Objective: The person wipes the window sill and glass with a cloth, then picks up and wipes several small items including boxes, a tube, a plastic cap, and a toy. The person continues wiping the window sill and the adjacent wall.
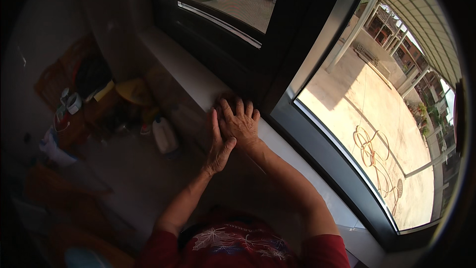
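My right hand (pixel 242 125) lies palm down on the pale window sill (pixel 191 77), its fingers spread toward the dark window frame (pixel 277 84). Against its left side stands my left hand (pixel 218 150), fingers stretched along the sill's inner edge and thumb touching the right hand near the wrist. Neither hand visibly grips anything. Deep shadow hides what, if anything, lies under the right palm and the left fingertips.
Left below the sill, a dim room holds an orange chair (pixel 52 82), a yellow object (pixel 135 92), a whitish jug (pixel 164 136) and clutter. Through the glass at right, a coiled hose (pixel 369 151) lies on a sunlit yard. A slatted window panel (pixel 225 7) is ahead.
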A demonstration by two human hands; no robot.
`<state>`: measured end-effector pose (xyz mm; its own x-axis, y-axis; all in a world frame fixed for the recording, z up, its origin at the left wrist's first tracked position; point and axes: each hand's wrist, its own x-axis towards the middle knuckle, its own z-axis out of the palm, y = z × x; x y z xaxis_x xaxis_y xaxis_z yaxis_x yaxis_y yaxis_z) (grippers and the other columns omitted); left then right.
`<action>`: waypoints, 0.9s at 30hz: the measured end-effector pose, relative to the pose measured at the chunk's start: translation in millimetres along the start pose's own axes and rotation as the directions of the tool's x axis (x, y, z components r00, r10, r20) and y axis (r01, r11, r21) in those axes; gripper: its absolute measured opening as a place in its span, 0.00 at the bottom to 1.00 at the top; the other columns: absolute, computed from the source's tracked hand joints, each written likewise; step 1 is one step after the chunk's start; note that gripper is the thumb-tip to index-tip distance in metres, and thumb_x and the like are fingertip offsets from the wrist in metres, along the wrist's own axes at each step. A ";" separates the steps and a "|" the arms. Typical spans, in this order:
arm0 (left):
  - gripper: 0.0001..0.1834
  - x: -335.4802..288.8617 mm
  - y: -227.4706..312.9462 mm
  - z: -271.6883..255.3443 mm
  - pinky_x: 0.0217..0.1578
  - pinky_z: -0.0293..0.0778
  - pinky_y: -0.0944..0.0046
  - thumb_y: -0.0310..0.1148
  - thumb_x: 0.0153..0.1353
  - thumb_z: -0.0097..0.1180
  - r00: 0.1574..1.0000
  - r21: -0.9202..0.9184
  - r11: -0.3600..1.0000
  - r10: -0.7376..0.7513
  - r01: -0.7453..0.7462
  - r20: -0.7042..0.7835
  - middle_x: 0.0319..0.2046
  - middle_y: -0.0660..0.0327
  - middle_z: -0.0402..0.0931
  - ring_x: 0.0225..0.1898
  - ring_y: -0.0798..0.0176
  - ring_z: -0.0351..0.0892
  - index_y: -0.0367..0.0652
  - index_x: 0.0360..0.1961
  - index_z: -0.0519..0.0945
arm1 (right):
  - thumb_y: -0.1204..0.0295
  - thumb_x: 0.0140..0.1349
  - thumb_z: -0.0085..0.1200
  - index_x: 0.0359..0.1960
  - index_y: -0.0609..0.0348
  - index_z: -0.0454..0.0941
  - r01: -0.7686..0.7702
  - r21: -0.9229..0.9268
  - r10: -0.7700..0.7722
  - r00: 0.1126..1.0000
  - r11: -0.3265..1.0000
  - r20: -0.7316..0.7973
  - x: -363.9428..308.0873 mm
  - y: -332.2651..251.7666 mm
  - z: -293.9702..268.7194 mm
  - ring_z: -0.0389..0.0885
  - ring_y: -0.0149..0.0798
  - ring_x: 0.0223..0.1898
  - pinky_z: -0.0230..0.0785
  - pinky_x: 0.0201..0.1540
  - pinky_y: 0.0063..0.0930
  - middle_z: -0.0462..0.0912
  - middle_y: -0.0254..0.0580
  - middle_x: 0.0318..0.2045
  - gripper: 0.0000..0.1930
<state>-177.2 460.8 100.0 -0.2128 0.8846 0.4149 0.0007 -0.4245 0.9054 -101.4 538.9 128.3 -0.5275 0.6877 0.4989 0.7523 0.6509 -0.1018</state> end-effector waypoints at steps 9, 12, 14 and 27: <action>0.53 0.6 1.1 -8.1 0.69 0.34 0.48 0.64 0.62 0.43 1.000 0.056 0.998 -0.016 0.017 -0.025 0.72 0.48 0.24 0.73 0.49 0.26 0.42 0.71 0.31 | 0.58 0.62 0.48 0.62 0.30 0.64 0.088 0.104 -0.119 0.927 0.991 0.355 12.6 7.6 -34.2 0.60 0.53 0.62 0.57 0.55 0.57 0.61 0.42 0.64 0.25; 0.47 2.4 4.0 4.1 0.69 0.35 0.46 0.59 0.65 0.42 0.994 0.066 0.997 -0.021 0.028 -0.105 0.71 0.45 0.27 0.73 0.47 0.28 0.42 0.71 0.37 | 0.57 0.61 0.51 0.61 0.31 0.66 0.203 0.098 -0.224 0.930 0.974 0.291 -37.5 31.0 -57.5 0.60 0.51 0.63 0.55 0.56 0.53 0.62 0.40 0.64 0.24; 0.39 2.9 9.2 12.5 0.67 0.39 0.41 0.56 0.66 0.43 0.990 0.496 0.868 0.043 0.028 -0.132 0.70 0.43 0.36 0.72 0.41 0.32 0.43 0.69 0.52 | 0.58 0.62 0.49 0.59 0.35 0.69 0.192 0.106 -0.212 0.945 0.976 0.248 -69.9 48.9 -77.3 0.61 0.50 0.62 0.55 0.55 0.51 0.64 0.40 0.63 0.22; 0.35 8.5 -4.0 23.5 0.65 0.38 0.33 0.53 0.60 0.54 0.992 0.907 0.405 0.077 -0.120 0.097 0.66 0.44 0.50 0.68 0.34 0.42 0.48 0.64 0.62 | 0.71 0.53 0.59 0.45 0.50 0.77 -0.172 -0.187 0.184 0.981 0.967 0.052 -250.4 120.9 -217.9 0.72 0.43 0.44 0.62 0.41 0.37 0.72 0.40 0.40 0.16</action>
<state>-156.1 474.5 102.0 -0.1159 0.8641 0.4897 0.9116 -0.1032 0.3979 207.6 375.4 178.6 -0.3994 0.8116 0.4264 0.8922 0.4511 -0.0229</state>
